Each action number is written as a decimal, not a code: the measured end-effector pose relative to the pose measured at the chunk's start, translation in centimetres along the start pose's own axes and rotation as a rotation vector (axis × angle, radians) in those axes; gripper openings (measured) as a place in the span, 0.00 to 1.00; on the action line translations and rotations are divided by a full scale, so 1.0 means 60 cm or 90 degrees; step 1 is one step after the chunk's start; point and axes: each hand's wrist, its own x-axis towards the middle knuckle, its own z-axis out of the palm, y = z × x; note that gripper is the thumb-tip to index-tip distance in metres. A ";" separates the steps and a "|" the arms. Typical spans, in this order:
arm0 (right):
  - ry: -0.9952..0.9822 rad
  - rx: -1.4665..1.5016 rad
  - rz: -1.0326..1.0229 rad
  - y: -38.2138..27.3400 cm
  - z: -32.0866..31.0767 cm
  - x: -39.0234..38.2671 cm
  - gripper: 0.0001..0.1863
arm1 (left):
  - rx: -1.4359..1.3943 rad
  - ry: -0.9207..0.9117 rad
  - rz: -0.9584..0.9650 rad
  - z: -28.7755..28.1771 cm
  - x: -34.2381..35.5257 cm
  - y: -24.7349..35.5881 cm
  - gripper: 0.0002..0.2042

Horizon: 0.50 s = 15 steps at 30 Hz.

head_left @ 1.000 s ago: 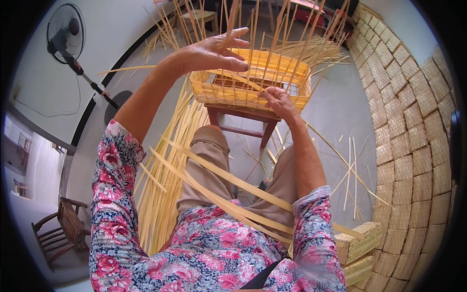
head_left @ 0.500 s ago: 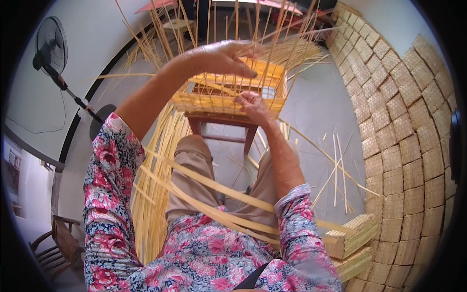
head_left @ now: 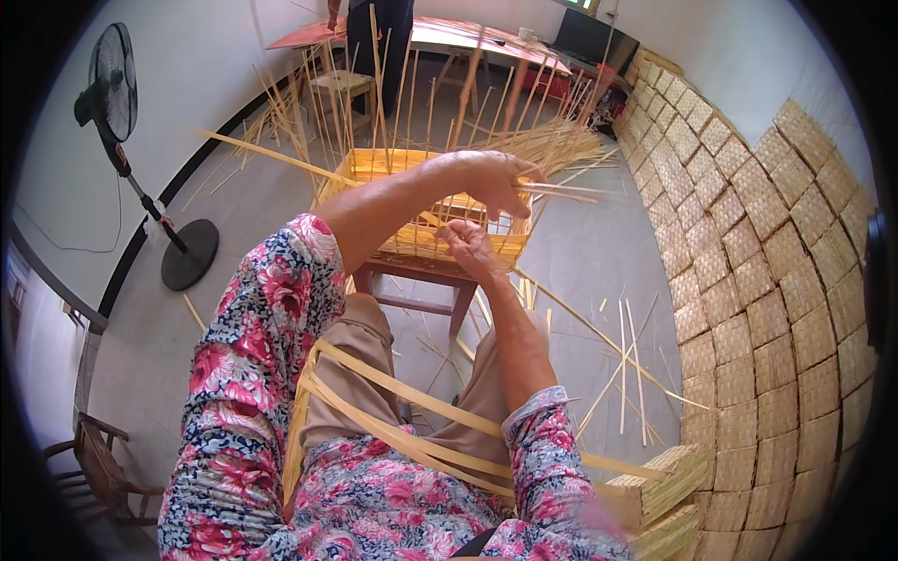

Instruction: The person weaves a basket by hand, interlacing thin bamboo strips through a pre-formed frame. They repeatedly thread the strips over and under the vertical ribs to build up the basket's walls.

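Note:
A half-woven yellow bamboo basket [head_left: 379,161] sits on a dark wooden stool [head_left: 412,271] in front of my knees. Thin upright bamboo stakes [head_left: 412,98] rise from its rim. My left hand [head_left: 496,182] reaches across the basket to its right side. Between its thumb and fingers are several thin stakes [head_left: 566,193], bent over to the right and blurred at their ends. Lower down, my right hand [head_left: 470,248] pinches a flat bamboo strip [head_left: 432,219] at the near wall. That strip's long free end [head_left: 267,151] sticks out past the left side.
Loose strips [head_left: 412,374] lie over my lap. Bamboo blocks [head_left: 655,486] are at my lower right, and stacked woven pieces [head_left: 748,309] line the right wall. A standing fan [head_left: 117,103] and wooden chair [head_left: 103,467] are on the left. Someone in dark trousers [head_left: 382,47] stands behind, by a table [head_left: 449,33].
My left hand has moved right and downward, bending stakes over to the right. My right hand stays at the near wall, pinching. The view has shifted, showing more of the far table.

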 end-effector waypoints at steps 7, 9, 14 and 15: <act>0.109 -0.272 -0.253 -0.038 -0.016 -0.055 0.08 | 0.104 0.102 0.105 0.018 -0.009 -0.024 0.13; 0.171 -0.305 -0.285 -0.053 -0.039 -0.094 0.08 | 0.166 0.104 0.113 0.006 -0.023 -0.030 0.10; 0.058 -0.375 -0.114 -0.078 -0.217 -0.240 0.09 | 0.147 0.085 0.132 -0.017 -0.092 -0.031 0.08; 0.051 -0.414 -0.086 -0.068 -0.257 -0.270 0.09 | 0.145 0.109 0.170 -0.011 -0.096 -0.056 0.08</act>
